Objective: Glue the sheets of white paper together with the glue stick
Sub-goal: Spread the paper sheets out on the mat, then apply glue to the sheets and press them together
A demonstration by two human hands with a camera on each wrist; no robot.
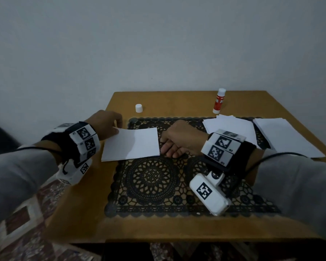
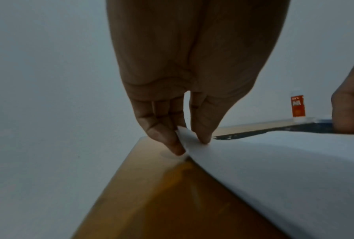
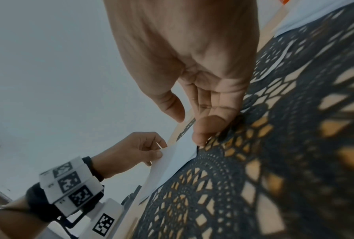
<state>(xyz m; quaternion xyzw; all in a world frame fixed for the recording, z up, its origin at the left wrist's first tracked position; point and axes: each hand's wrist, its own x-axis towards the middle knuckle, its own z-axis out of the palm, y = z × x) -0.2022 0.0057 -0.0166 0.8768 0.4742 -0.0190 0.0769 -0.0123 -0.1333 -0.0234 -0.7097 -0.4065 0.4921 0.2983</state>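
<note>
A white paper sheet (image 1: pixel 132 146) lies across the left edge of the black lace mat (image 1: pixel 152 178). My left hand (image 1: pixel 118 128) pinches its far left corner between thumb and fingers, and the corner is lifted a little, as the left wrist view shows (image 2: pixel 187 145). My right hand (image 1: pixel 165 147) rests at the sheet's right edge. Its loosely curled fingertips (image 3: pixel 199 139) touch the paper (image 3: pixel 172 160) and the thumb stays apart. The red-and-white glue stick (image 1: pixel 219 101) stands upright at the back right. Its white cap (image 1: pixel 139 108) stands apart at the back left.
Two piles of white sheets lie at the right, one (image 1: pixel 231 129) on the mat's corner and one (image 1: pixel 286 136) near the table's right edge. The wooden table (image 1: pixel 83 204) ends just left of my left hand. A wall stands behind.
</note>
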